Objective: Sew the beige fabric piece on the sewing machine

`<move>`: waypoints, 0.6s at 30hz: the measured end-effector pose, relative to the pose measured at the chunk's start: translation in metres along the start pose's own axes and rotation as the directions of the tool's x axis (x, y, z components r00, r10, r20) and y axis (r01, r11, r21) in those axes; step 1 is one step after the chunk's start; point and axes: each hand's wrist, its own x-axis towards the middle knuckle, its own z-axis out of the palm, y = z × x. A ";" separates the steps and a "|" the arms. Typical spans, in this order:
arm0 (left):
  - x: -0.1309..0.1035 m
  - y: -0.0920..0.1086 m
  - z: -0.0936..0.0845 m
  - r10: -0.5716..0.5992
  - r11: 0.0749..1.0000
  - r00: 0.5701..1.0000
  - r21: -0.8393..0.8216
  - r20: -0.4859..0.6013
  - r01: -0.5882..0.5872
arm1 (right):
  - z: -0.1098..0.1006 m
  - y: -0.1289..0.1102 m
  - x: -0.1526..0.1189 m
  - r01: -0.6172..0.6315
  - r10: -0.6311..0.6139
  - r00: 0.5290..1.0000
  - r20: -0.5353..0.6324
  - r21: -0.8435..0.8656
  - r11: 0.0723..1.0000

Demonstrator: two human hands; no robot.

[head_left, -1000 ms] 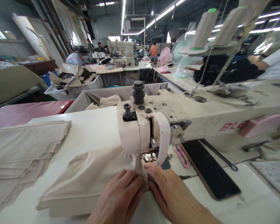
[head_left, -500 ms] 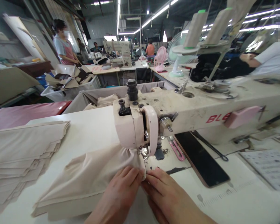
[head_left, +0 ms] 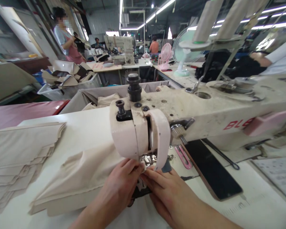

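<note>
A beige fabric piece [head_left: 85, 175] lies left of the sewing machine head [head_left: 125, 133], with its right edge near the shiny presser foot [head_left: 149, 159]. My left hand [head_left: 122, 181] pinches that edge just before the foot, fingers closed. My right hand [head_left: 166, 187] meets it from the other side, fingers pressed together at the same edge. The fingertips of both hands nearly touch, and they hide the cloth between them. Below them a dark opening [head_left: 141, 190] shows in the machine bed.
Folded beige panels [head_left: 21, 152] are stacked at the left. Right of the needle lie a pink thread snipper [head_left: 184, 157], a black phone [head_left: 213, 171] and a printed sheet [head_left: 276, 175]. A cloth-lined bin [head_left: 90, 93] stands behind the machine. A person [head_left: 68, 41] stands at the back left.
Both hands have moved forward, closer to the presser foot, along with the fabric edge. The dark opening in the bed has come into view below them. My view has shifted slightly.
</note>
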 end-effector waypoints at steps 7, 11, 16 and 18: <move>0.002 -0.011 -0.002 -0.030 0.997 0.998 -0.078 -0.059 0.025 | 0.006 0.002 0.001 -0.078 0.079 0.997 -0.008 0.074 0.994; 0.000 -0.010 0.005 -0.031 0.997 0.990 -0.073 -0.141 0.021 | 0.005 0.000 0.002 -0.089 0.091 0.996 -0.012 0.087 0.992; 0.003 -0.005 0.007 -0.024 0.998 0.985 -0.057 -0.169 0.015 | 0.007 0.001 0.002 -0.122 0.124 0.992 -0.010 0.103 0.987; 0.004 -0.004 0.005 -0.024 0.999 0.990 -0.045 -0.141 0.017 | 0.007 0.001 0.001 -0.126 0.129 0.992 -0.012 0.118 0.985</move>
